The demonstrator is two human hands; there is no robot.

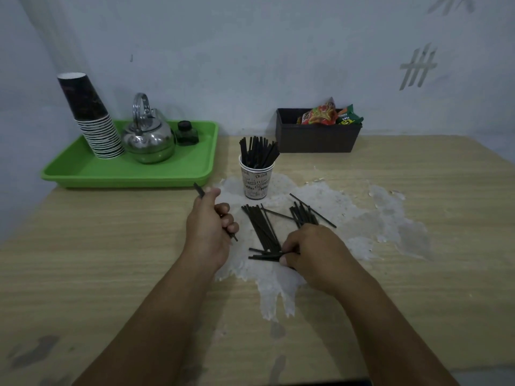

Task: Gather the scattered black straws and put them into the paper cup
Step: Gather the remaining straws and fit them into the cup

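A printed paper cup (256,181) stands upright in the middle of the table with several black straws (258,153) sticking out of it. More black straws (263,227) lie loose on the worn white patch in front of the cup. My left hand (210,228) is closed around a black straw (199,189) whose ends poke out above and below the fist. My right hand (315,250) rests on the table and pinches a few straws (264,255) lying sideways at its fingertips. Further straws (305,213) fan out just beyond that hand.
A green tray (83,169) at the back left carries a stack of paper cups (93,119), a steel kettle (149,135) and a small dark bottle (186,133). A dark box (316,140) with snack packets sits against the wall behind the cup.
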